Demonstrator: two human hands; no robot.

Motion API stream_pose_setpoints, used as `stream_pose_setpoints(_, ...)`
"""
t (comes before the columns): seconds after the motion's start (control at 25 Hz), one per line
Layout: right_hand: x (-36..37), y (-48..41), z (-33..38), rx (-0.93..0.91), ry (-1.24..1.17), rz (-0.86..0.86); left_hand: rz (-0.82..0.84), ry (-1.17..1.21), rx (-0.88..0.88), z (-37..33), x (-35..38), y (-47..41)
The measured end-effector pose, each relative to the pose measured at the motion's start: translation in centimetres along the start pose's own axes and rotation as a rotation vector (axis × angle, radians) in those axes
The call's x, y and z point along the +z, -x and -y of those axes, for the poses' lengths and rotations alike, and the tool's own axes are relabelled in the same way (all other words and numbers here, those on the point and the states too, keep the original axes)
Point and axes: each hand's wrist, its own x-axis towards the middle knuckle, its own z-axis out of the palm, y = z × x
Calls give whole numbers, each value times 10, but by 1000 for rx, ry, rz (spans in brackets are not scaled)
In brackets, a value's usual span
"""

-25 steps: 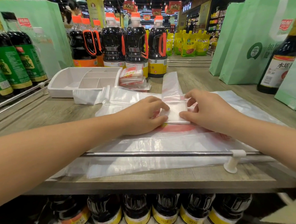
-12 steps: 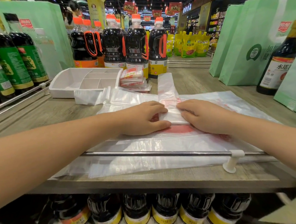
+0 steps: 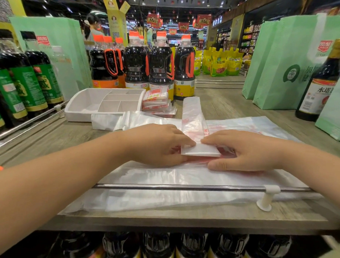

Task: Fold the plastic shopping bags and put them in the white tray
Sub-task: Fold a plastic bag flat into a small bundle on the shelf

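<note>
Left-hand (image 3: 158, 145) grip: narrow, fingertips on top of the folded end of the plastic bag (image 3: 200, 150) and thumb tucked at its lower left corner, so we read it as a pinch on the fold. Right hand (image 3: 243, 150): fingers laid nearly flat over the right part of the same fold, pressing it down; its thumb lies apart, lower, on the flat bags (image 3: 182, 178) and holds nothing. The two index tips almost meet on the upper edge of the fold, at the centre of the frame. The folded end is a flat white packet; the rest of the plastic bag runs from it as a narrow translucent strip with red print, up the frame towards the bottles. The flat bags lie spread under both hands and pass under the metal rail (image 3: 181, 187) at the near edge of the wood-grain tabletop (image 3: 235, 104). The white tray (image 3: 77, 114) sits left of centre, above the left hand and well apart from the fold; we see nothing in its compartments. Just right of the white tray stands a small stack of folded bags (image 3: 156, 102), touching its side. A loose white bag (image 3: 106, 121) lies against the tray's front wall. Dark sauce bottles (image 3: 160, 69) stand behind the tray; green tote bags (image 3: 287, 56) fill the upper right.
</note>
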Motion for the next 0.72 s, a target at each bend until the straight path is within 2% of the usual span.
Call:
stream_pose_setpoints(0.08, 0, -1, 3, 4, -9, -47, -36, 38, -33, 0, 3, -4)
stream_pose_setpoints(0.24, 2, -1, 4, -20, -101, -169, -174, 368, -116, 0, 9, -4)
stream_pose_setpoints(0.36, 5, -1, 0, 6, -202, -217, -161, 581, -192, 1, 8, 2)
stream_pose_setpoints(0.6, 9, -8, 2, -7, -267, -242, -149, 556, -206, 3, 16, -5)
stream_pose_setpoints(0.72, 9, -12, 3, 87, -360, -259, -172, 663, -293, 4, 17, -8)
